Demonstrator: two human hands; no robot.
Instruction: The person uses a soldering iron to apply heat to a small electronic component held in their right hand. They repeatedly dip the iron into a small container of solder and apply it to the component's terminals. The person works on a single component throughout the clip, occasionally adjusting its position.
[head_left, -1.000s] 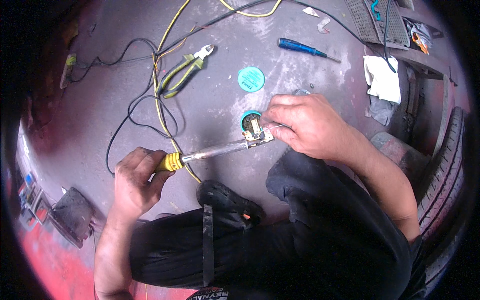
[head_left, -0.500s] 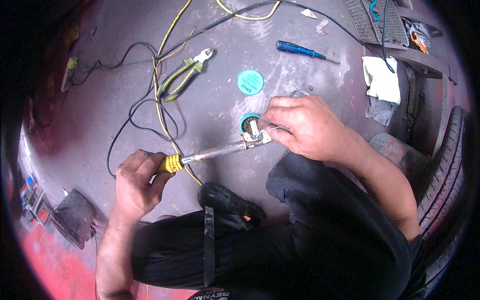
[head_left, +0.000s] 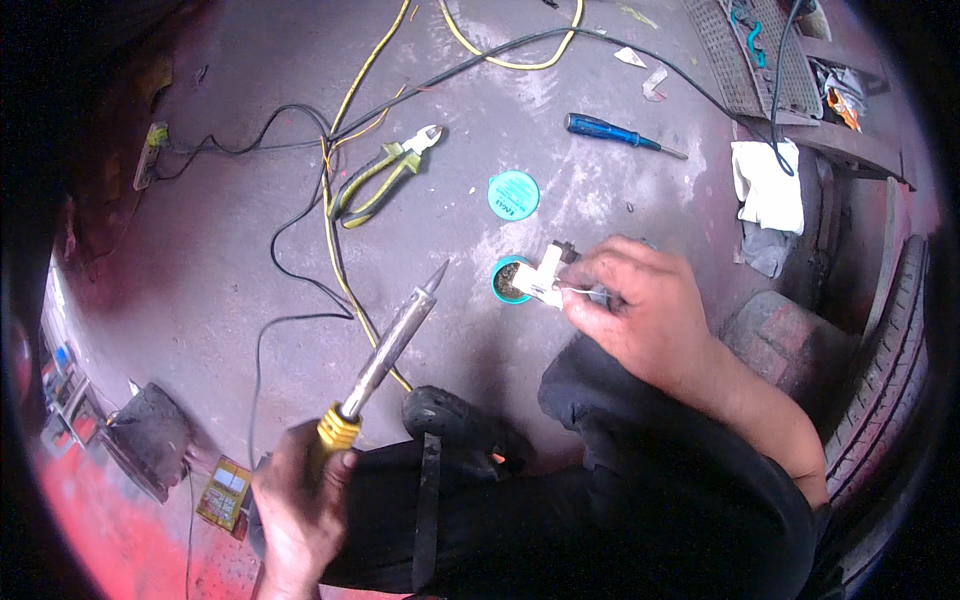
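Observation:
My left hand [head_left: 308, 490] is wrapped round the yellow grip of a soldering iron [head_left: 385, 350], its pointed tip slanting up to the right, clear of everything. Between the thumb and fingers of my right hand [head_left: 645, 300] is a small white plastic electrical part [head_left: 545, 276] with a dark end. A thin silvery wire [head_left: 578, 290] also shows at those fingers. Just behind and left of the part stands a small round teal tin [head_left: 503, 282] with dark brown, crumbly contents. Its teal lid [head_left: 514, 195] lies flat on the floor farther off.
Green-handled cutting pliers [head_left: 390, 175] and a blue screwdriver [head_left: 620, 131] lie on the grey floor. Black and yellow cables [head_left: 328, 180] run along the left. At right are a white cloth [head_left: 768, 185] and a tyre [head_left: 885, 370]. My shoe [head_left: 450, 420] is near the middle.
The soldering iron has drawn back from the white part, down and left, and its tip now points upward. My right hand has shifted slightly right and down, with the part turned.

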